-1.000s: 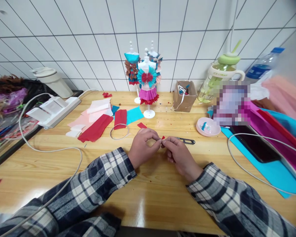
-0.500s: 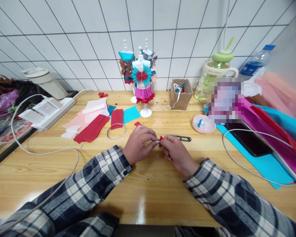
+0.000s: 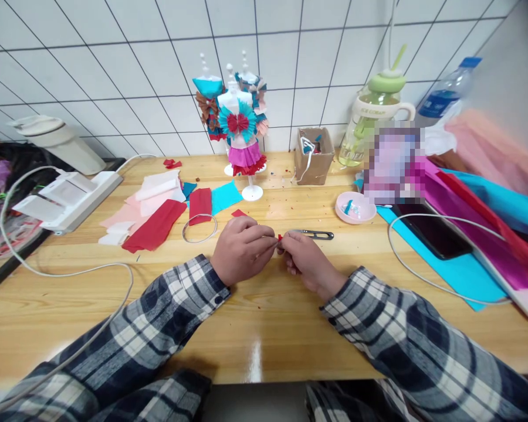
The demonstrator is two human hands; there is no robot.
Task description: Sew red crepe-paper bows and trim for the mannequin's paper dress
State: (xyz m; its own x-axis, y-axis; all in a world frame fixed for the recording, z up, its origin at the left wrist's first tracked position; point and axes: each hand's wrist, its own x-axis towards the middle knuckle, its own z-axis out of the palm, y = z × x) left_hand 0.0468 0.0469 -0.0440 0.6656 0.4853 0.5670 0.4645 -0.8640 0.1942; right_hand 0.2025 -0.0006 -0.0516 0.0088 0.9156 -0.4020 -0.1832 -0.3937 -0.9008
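Note:
My left hand (image 3: 245, 251) and my right hand (image 3: 307, 259) meet over the middle of the table, fingertips pinched together. Between them is a small piece of red crepe paper (image 3: 280, 238), mostly hidden by the fingers. Just behind my right hand lie dark thread snips (image 3: 317, 234), flat on the wood. A thin wire ring (image 3: 199, 228) rests to the left of my left hand, overlapping a red paper piece (image 3: 200, 205). Farther back stand several small white dress forms (image 3: 234, 94) clothed in pleated, coloured paper.
Pink and white paper sheets (image 3: 146, 202), a longer red strip (image 3: 158, 225) and a blue piece (image 3: 226, 197) lie left. Behind stands a small cardboard box (image 3: 315, 161). To the right are a pink bowl (image 3: 356, 212), a phone (image 3: 435, 231), a green-lidded bottle (image 3: 372, 117) and a white cable (image 3: 398, 264).
The view has shifted, so everything sits slightly higher and more to the left. My fingers have closed nearer together around the red paper, and less of it shows.

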